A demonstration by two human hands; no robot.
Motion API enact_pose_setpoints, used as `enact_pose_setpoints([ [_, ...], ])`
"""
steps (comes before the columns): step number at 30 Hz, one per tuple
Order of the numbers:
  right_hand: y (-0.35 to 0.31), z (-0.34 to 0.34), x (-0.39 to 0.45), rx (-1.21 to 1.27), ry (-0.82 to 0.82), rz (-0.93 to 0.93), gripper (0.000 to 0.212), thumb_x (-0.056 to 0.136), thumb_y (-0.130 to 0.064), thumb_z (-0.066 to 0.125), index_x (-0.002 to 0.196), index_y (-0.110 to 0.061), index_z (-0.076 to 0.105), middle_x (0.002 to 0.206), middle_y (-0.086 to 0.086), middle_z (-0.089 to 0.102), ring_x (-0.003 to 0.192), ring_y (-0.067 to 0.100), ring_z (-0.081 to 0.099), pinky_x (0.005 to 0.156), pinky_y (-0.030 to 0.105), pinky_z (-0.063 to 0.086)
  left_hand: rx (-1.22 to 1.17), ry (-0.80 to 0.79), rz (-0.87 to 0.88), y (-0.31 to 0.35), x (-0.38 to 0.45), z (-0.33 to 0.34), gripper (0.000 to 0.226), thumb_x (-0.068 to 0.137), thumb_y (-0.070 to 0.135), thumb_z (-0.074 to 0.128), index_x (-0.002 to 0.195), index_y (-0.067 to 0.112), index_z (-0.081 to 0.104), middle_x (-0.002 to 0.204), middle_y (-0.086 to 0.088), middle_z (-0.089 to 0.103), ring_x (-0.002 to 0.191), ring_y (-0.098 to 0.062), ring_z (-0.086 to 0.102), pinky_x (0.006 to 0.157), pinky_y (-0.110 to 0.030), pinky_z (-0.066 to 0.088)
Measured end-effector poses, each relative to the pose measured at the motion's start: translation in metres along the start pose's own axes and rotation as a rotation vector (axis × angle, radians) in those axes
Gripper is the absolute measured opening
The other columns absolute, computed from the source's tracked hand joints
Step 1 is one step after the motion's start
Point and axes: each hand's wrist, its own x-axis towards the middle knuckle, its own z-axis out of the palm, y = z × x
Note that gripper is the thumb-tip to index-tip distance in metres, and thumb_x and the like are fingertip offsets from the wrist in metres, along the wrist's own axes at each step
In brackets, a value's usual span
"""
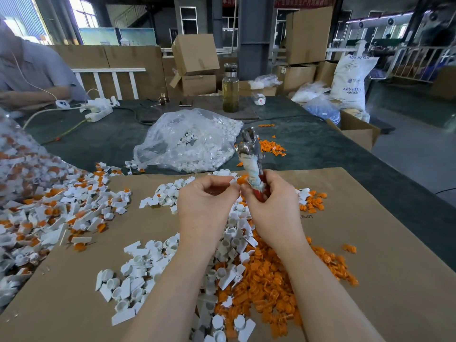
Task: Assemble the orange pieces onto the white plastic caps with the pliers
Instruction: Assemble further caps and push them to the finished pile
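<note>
My right hand (269, 198) grips the pliers (250, 154) by their red, cloth-wrapped handles, with the metal jaws pointing up and away. My left hand (204, 201) pinches a white plastic cap (233, 181) at its fingertips. An orange piece (242, 179) sits right against that cap, between the two hands. Below my forearms lie a heap of loose white caps (138, 275) and a heap of orange pieces (271, 287) on the cardboard sheet (370, 267).
A pile of assembled white-and-orange parts (54, 206) spreads at the left. A clear bag of white caps (187, 141) lies beyond the cardboard, with more orange pieces (271, 146) to its right. A glass bottle (230, 90), power strips (98, 112) and a seated person (32, 70) are further back.
</note>
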Motion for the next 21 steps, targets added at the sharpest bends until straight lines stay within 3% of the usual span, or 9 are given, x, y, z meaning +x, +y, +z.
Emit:
enact_pose_setpoints([
  [4, 0.0, -0.002, 0.0, -0.047, -0.052, -0.023, 0.012, 0.089, -0.022, 0.068, 0.1, -0.017, 0.065, 0.087, -0.01, 0.067, 0.079, 0.008, 0.063, 0.068, 0.031, 0.052, 0.04, 0.025, 0.008, -0.003, 0.001, -0.001, 0.008, 0.076, 0.02, 0.082, 0.077, 0.024, 0.076, 0.071, 0.007, 0.074, 0.07, -0.013, 0.07, 0.077, -0.037, 0.06],
  [8, 0.002, -0.011, 0.004, -0.049, -0.176, -0.025, 0.01, 0.089, -0.018, 0.066, 0.099, -0.019, 0.066, 0.072, -0.018, 0.061, 0.066, 0.0, 0.055, 0.058, 0.013, 0.037, 0.036, 0.032, -0.005, -0.006, 0.003, -0.003, 0.007, 0.081, 0.016, 0.08, 0.08, 0.021, 0.075, 0.069, 0.005, 0.074, 0.067, -0.009, 0.071, 0.068, -0.024, 0.057],
  [10, 0.003, -0.019, 0.006, 0.02, -0.245, -0.008, 0.009, 0.089, -0.016, 0.065, 0.097, -0.02, 0.067, 0.072, -0.015, 0.063, 0.063, 0.002, 0.055, 0.055, 0.015, 0.04, -0.016, 0.02, -0.017, -0.007, 0.005, -0.004, 0.007, 0.083, 0.011, 0.078, 0.082, 0.017, 0.074, 0.069, 0.003, 0.074, 0.066, -0.007, 0.072, 0.066, -0.02, 0.057],
  [12, 0.005, -0.024, 0.007, 0.041, -0.272, 0.023, 0.006, 0.089, -0.018, 0.066, 0.092, -0.022, 0.067, 0.074, -0.009, 0.065, 0.062, 0.009, 0.057, 0.056, 0.026, 0.047, -0.044, 0.005, -0.013, -0.007, 0.006, -0.005, 0.009, 0.083, 0.008, 0.077, 0.082, 0.016, 0.074, 0.068, 0.003, 0.074, 0.066, -0.008, 0.071, 0.066, -0.019, 0.057],
  [15, 0.008, -0.027, 0.008, 0.073, -0.285, 0.052, 0.006, 0.09, -0.02, 0.066, 0.089, -0.025, 0.065, 0.069, -0.019, 0.061, 0.058, 0.003, 0.055, 0.047, 0.016, 0.047, -0.073, -0.014, -0.006, -0.007, 0.006, -0.005, 0.009, 0.084, 0.007, 0.075, 0.083, 0.016, 0.073, 0.069, 0.003, 0.074, 0.067, -0.009, 0.071, 0.067, -0.02, 0.057],
  [18, 0.011, -0.031, 0.009, 0.035, -0.381, 0.066, 0.004, 0.088, -0.022, 0.067, 0.088, -0.021, 0.064, 0.066, -0.013, 0.056, 0.059, 0.001, 0.05, 0.054, 0.016, 0.041, -0.111, 0.004, 0.002, -0.007, 0.008, -0.006, 0.012, 0.085, 0.006, 0.074, 0.081, 0.017, 0.072, 0.067, 0.005, 0.073, 0.066, -0.01, 0.07, 0.065, -0.018, 0.055],
  [21, 0.01, -0.036, 0.009, 0.011, -0.532, 0.11, 0.012, 0.086, -0.022, 0.071, 0.091, -0.015, 0.063, 0.074, 0.0, 0.059, 0.064, 0.008, 0.052, 0.062, 0.027, 0.041, -0.14, 0.015, 0.023, -0.007, 0.011, -0.009, 0.01, 0.086, 0.004, 0.073, 0.083, 0.014, 0.071, 0.065, 0.006, 0.072, 0.063, -0.005, 0.068, 0.061, -0.013, 0.052],
])
